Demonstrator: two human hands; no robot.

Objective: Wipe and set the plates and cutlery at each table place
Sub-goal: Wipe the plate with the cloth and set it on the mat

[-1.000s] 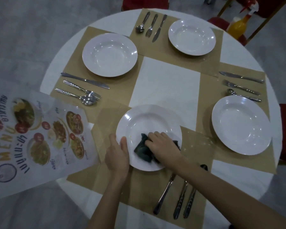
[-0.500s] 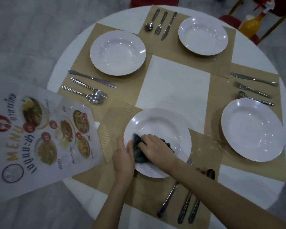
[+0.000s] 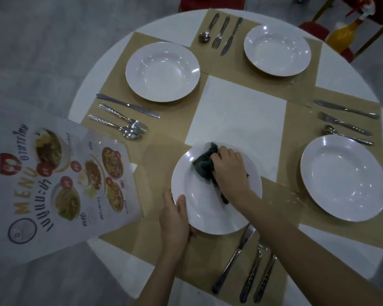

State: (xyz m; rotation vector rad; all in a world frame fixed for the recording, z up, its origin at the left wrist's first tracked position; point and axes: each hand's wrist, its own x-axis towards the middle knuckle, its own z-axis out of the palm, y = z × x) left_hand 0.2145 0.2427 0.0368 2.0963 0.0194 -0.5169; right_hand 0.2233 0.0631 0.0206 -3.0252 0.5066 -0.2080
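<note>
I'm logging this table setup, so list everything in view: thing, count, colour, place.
table: 1, white, round, centre
placemats: 4, tan, one per place
plates: 4, white, one per placemat
knives: 4, silver, beside the plates
forks: 4, silver, beside the knives
spoons: 4, silver; near one hidden by arm
cloth: 1, dark, on near plate
menu: 1, white, printed, left edge
bottle: 1, orange, top right
chairs: red, behind the table
left hand: grips near plate's rim
right hand: holds cloth

dim, soft overhead glare, warped edges
</note>
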